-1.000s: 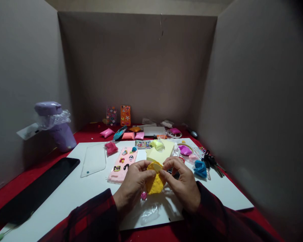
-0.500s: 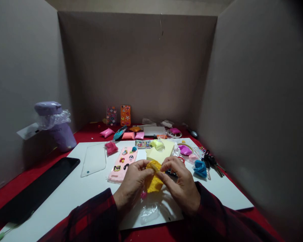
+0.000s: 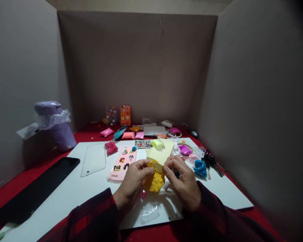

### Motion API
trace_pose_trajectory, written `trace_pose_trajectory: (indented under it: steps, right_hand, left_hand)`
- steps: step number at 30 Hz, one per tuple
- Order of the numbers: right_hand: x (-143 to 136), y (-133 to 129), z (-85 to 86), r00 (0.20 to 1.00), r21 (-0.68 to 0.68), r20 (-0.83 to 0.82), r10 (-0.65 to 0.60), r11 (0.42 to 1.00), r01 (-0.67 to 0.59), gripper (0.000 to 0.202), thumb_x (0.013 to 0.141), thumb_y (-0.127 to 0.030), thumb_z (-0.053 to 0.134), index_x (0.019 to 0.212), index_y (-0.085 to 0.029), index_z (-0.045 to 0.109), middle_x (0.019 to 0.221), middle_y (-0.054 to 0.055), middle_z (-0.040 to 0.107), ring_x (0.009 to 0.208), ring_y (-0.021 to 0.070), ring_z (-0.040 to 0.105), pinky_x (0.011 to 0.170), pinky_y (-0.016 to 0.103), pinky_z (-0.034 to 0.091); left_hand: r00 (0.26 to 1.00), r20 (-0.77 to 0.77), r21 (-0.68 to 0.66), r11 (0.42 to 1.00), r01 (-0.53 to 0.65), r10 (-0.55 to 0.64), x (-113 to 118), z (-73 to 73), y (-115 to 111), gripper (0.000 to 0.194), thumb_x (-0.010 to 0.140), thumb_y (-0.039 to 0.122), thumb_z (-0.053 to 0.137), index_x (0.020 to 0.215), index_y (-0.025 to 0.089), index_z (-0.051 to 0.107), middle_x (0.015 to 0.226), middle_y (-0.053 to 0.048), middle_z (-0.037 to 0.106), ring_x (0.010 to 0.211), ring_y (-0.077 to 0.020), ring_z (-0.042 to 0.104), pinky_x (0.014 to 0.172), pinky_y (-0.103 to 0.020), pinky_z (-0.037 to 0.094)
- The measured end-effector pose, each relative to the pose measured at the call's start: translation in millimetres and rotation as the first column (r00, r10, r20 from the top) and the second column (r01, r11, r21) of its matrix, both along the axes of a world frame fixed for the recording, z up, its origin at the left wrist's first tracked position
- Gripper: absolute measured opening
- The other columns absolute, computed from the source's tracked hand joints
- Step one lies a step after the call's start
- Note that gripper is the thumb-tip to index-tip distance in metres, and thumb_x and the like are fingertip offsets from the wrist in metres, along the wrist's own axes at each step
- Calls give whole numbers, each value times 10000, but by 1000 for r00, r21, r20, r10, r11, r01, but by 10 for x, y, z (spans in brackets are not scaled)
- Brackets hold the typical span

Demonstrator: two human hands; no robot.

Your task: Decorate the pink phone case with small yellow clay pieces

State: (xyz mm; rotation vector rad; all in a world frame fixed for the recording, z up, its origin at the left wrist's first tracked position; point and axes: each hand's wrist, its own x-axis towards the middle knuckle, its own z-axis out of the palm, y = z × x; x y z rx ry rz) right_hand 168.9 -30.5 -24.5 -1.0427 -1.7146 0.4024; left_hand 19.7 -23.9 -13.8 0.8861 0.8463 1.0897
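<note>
A crinkled yellow packet of soft clay (image 3: 155,181) hangs between my hands over the white board. My left hand (image 3: 133,179) is closed, pinching its top left edge between thumb and fingers. At the top right edge, the thumb and fingertips of my right hand (image 3: 183,179) are closed on the same packet. The wrapper's upper edge looks pale and slightly spread; whether it is torn cannot be made out. Left of my hands lies a pink phone case (image 3: 116,175) with small coloured figures on it. Below them is a crumpled clear plastic wrapper (image 3: 150,212).
A clear phone case (image 3: 94,161) and a black phone-like slab (image 3: 40,190) lie to the left, near a purple bottle (image 3: 62,134). Blue packet (image 3: 200,168) and keys (image 3: 213,161) are on the right. Several clay packets line the back; grey walls enclose three sides.
My right fingertips have shifted slightly right along the packet's top edge. That edge is now stretched wider and shows a paler strip. My left hand has barely moved.
</note>
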Motion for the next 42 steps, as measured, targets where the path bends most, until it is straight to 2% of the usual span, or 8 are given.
trace_pose_trajectory:
  steps: [8,19,26,28,31,36,39,42]
  right_hand:
    - [-19,-3,-12,999,-4,-37,-4,1000,4,189,831,-191,501,643,-180,502,764,27,493,749,168,487,681,297,376]
    - [-21,11,-22,999,-22,-22,-43,999,42,198,828,-192,503,630,-183,487,728,22,487,707,167,477,653,299,370]
    - [-30,5,-37,1000,-23,-18,-20,1000,19,197,832,-217,504,639,-182,484,728,20,486,715,165,474,660,297,371]
    - [-30,5,-42,999,-58,-33,-9,998,7,195,835,-247,506,652,-182,487,731,16,488,712,164,475,656,294,373]
    - [-21,18,-45,989,-175,-148,-22,984,-4,206,871,-332,452,733,-187,502,723,4,502,680,151,479,623,277,382]
    - [8,76,-62,941,-338,-335,-47,938,-73,401,881,-492,340,810,-167,564,696,14,545,632,144,501,553,256,395]
    - [4,79,-82,945,-371,-327,27,916,-154,399,854,-512,394,797,-165,582,646,0,532,601,140,504,527,246,396]
    - [-18,60,-98,941,-366,-323,98,905,-219,299,800,-465,531,832,-171,575,707,-1,566,620,136,526,552,241,420]
  left_hand:
    - [1000,-22,-3,1000,-15,15,2,4,-2,140,611,177,660,726,124,603,632,-12,590,583,-138,569,600,-268,438]
    - [999,25,-10,999,37,-37,0,29,-15,144,597,163,688,711,125,607,635,-13,612,588,-133,578,592,-247,439]
    - [1000,-13,6,1000,19,-19,3,11,-8,196,609,238,720,710,115,606,618,-18,618,544,-118,570,544,-226,434]
    - [1000,-21,12,1000,15,-14,2,-8,1,205,606,246,726,710,115,608,621,-18,616,549,-120,573,542,-225,434]
    - [1000,-19,9,1000,6,-6,-8,-41,15,204,625,263,713,734,121,615,638,-23,618,601,-148,597,579,-254,455]
    - [998,57,-5,1000,23,-23,-17,-32,5,164,659,255,681,753,137,617,651,-22,623,594,-147,595,585,-267,460]
    - [998,67,-22,1000,17,-15,-12,5,-13,160,656,248,682,739,129,614,652,-23,617,581,-139,584,577,-259,448]
    - [998,67,-20,1000,2,0,-10,11,-18,154,651,232,684,735,124,612,638,-13,600,565,-126,568,575,-251,438]
